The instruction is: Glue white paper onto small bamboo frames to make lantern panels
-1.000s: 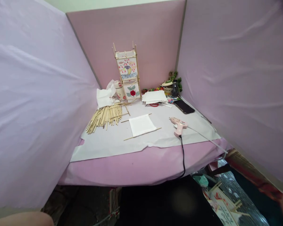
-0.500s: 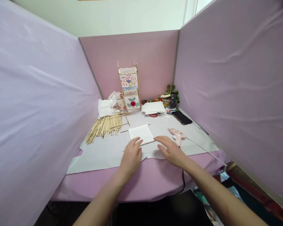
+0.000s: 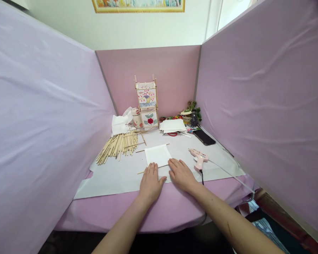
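My left hand (image 3: 149,181) lies flat and open on the white table cover (image 3: 116,176), fingertips at the near stick of a white paper panel (image 3: 157,155) that has a thin wooden stick along its far and near edges. Beside it my right hand (image 3: 181,173) also lies flat with fingers stretched out, touching the panel's near right corner. Neither hand holds anything. A pink glue gun (image 3: 198,157) lies just right of my right hand, its black cord running off the table's front edge.
A pile of wooden sticks (image 3: 118,145) lies at the left. At the back stand a decorated paper lantern (image 3: 147,104), crumpled tissue (image 3: 119,123), a paper stack (image 3: 172,125), a small plant (image 3: 193,110) and a black phone (image 3: 205,137). Purple partitions (image 3: 262,106) enclose three sides.
Both hands came into view from below and settled flat on the table at the panel's near edge. The camera tilted up, showing more of the back wall.
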Motion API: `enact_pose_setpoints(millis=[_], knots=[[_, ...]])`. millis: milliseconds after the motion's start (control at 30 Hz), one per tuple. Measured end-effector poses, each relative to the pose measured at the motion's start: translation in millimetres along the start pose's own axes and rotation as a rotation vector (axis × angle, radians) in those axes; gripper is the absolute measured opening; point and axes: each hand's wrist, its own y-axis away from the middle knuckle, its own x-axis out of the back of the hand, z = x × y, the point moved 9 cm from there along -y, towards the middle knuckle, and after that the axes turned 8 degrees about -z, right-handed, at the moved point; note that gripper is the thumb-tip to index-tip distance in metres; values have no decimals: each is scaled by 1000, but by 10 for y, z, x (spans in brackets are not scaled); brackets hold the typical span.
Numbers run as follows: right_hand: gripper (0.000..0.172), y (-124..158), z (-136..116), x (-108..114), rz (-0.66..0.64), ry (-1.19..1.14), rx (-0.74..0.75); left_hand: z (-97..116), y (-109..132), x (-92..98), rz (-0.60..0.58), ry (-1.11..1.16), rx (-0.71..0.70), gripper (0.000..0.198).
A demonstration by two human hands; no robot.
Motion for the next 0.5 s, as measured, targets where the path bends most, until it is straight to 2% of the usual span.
enact_pose_setpoints(millis=[133,267,367,433,500], knots=[[48,16,30,-29,-23,-18,-16,-38,26,-71,-65,3,-8,63],[48,40,20,-43,-20,-31,-12,-44,26,-41,-60,32,-17,59],[47,32,67,-3,54,-47,5,-85,17,-1,-6,83,-27,52],[46,0,184,64,133,-34,-47,-146,10,41,67,105,-10,48],[40,-65,316,101,140,9,-122,-201,6,58,118,108,14,43]])
